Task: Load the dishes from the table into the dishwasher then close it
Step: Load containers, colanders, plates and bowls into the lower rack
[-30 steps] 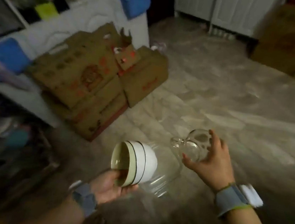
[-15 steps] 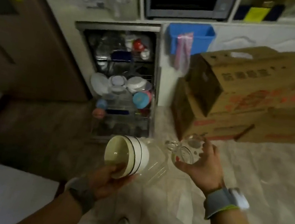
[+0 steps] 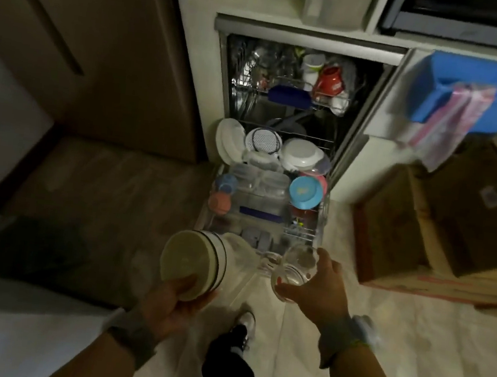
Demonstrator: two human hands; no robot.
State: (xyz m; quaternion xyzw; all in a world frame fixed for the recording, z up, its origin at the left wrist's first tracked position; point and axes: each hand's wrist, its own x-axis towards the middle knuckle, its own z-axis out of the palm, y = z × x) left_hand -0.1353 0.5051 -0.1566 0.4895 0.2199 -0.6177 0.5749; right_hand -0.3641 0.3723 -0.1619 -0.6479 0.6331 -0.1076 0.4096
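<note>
White bowls point(image 3: 200, 264) with dark rim bands, stacked and tipped sideways, sat in left hand point(image 3: 174, 301), fingers curled under (clear container behind). Right hand point(image 3: 315, 287) gripped glass mug point(image 3: 294, 267). Dishwasher point(image 3: 280, 148) stood open ahead, lower rack point(image 3: 320, 216) pulled out, crowded with plates.

Bare forearms — grey wristband point(image 3: 134, 335) on left, grey band with white module point(image 3: 348, 333) on right; dark trouser leg point(image 3: 231, 371), white shoe point(image 3: 247, 319).
</note>
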